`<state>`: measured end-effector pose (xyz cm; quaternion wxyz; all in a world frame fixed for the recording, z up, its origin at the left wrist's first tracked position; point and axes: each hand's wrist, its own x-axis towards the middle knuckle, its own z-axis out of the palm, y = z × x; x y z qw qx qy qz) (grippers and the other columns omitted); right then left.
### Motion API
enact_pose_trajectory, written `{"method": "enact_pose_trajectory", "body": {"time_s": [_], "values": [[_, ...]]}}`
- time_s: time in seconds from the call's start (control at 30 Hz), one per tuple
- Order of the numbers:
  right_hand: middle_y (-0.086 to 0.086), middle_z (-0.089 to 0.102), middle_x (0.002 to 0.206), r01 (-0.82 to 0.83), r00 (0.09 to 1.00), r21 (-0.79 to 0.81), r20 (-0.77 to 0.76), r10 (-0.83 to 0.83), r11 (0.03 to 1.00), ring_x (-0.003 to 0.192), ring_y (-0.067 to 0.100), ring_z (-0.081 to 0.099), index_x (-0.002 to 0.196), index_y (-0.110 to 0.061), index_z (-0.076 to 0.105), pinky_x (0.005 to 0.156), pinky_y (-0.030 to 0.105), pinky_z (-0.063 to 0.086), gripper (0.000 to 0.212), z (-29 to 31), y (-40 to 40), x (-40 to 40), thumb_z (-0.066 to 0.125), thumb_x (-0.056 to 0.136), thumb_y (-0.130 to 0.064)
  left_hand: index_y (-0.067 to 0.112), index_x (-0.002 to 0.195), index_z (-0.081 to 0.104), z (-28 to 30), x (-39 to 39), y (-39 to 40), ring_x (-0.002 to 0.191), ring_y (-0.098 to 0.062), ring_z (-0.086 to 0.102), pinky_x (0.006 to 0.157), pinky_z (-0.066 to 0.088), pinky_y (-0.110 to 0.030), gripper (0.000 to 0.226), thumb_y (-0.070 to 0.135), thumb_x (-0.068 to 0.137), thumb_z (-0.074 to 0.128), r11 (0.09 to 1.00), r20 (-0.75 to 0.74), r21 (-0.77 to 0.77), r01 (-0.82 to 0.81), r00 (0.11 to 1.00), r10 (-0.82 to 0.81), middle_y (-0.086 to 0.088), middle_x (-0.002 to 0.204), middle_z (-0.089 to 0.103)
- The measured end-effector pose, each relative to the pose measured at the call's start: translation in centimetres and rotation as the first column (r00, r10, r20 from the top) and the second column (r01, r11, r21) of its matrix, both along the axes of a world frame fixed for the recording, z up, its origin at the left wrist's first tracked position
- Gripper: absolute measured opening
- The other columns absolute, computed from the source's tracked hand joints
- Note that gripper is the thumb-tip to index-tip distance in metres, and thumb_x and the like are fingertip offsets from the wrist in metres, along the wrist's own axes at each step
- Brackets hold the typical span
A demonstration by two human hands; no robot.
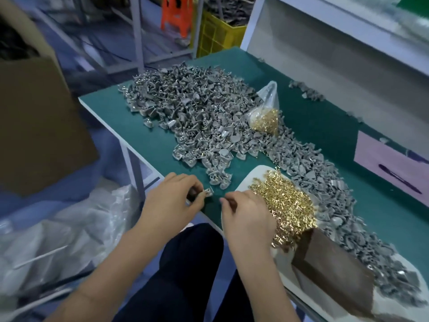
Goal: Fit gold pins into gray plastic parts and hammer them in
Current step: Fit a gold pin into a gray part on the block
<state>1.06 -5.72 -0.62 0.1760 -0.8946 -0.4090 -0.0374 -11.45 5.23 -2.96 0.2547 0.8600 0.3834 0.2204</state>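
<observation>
While the left hand pinches a single gray plastic part between thumb and fingertips just above the near edge of the green desk, the right hand hovers close beside it with its fingers curled in; its thumb and forefinger seem to nip something small, but the blur makes it impossible to say whether a pin is there. That right hand lies partly over a white tray heaped with loose gold pins, which sits at the desk's front edge. Behind and around the tray spreads a big pile of gray parts, running from the far left of the desk in a band down toward the near right corner. On top of that pile, toward the middle of the desk, lies a clear plastic bag with more gold pins gathered in its lower end. A brown wooden block rests on the near end of the tray, touching the pins. Left of the desk stands a cardboard box, and crumpled clear plastic sheeting lies below it. Dark trousers show between the forearms.
</observation>
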Motion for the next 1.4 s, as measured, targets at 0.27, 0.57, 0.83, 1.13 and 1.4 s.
{"method": "enact_pose_trajectory", "body": {"time_s": [0.27,0.57,0.83,1.13,1.4], "values": [[-0.008,0.062,0.111,-0.006,1.000,-0.152,-0.019,0.003,0.988,0.109,0.016,0.052,0.109,-0.027,0.067,0.076,0.031,0.040,0.024,-0.2,0.5,0.5,0.048,0.103,-0.040,0.032,0.091,0.062,0.1,3.6,0.4,0.094,-0.009,0.050,0.067,0.044,-0.027,0.011,0.044,0.091,0.063,0.998,-0.051,0.061,0.031,0.998,-0.028,0.014,0.085,0.058],[-0.016,0.066,0.095,0.070,0.980,0.183,-0.195,-0.034,0.981,0.087,0.009,0.061,0.101,-0.028,0.068,0.068,0.027,0.042,0.007,1.4,-4.1,2.4,0.063,0.098,-0.024,0.029,0.077,0.058,0.5,6.6,1.0,0.077,-0.006,0.045,0.053,0.027,-0.025,0.025,0.050,0.089,0.066,1.000,-0.070,0.008,-0.014,0.997,0.015,0.012,0.069,0.055],[-0.024,0.072,0.087,0.268,0.942,0.379,-0.298,-0.157,0.886,0.080,-0.005,0.067,0.101,-0.034,0.078,0.074,0.007,0.049,0.023,3.3,-10.8,5.6,0.075,0.089,-0.015,0.035,0.083,0.063,2.8,9.2,-5.0,0.082,-0.001,0.051,0.066,0.046,-0.026,0.016,0.048,0.092,0.061,0.947,0.091,-0.050,0.317,0.946,-0.312,0.020,0.079,0.059],[-0.018,0.070,0.088,0.507,0.862,0.391,-0.243,-0.445,0.768,0.078,0.001,0.060,0.099,-0.030,0.073,0.073,0.016,0.041,0.009,2.6,-19.0,9.6,0.065,0.095,-0.029,0.039,0.087,0.063,3.1,14.6,-10.2,0.086,0.005,0.056,0.065,0.047,-0.024,0.017,0.054,0.092,0.057,0.875,0.122,-0.101,0.473,0.879,-0.461,0.026,0.083,0.063],[-0.024,0.065,0.086,0.559,0.829,0.523,-0.353,-0.434,0.643,0.077,-0.001,0.060,0.079,-0.041,0.058,0.062,0.008,0.040,0.019,1.3,-20.5,10.1,0.053,0.097,-0.043,0.039,0.090,0.066,3.8,17.7,-13.1,0.095,0.005,0.051,0.075,0.047,-0.023,0.013,0.051,0.091,0.061,0.826,0.093,-0.063,0.560,0.827,-0.554,0.028,0.087,0.061]]}}
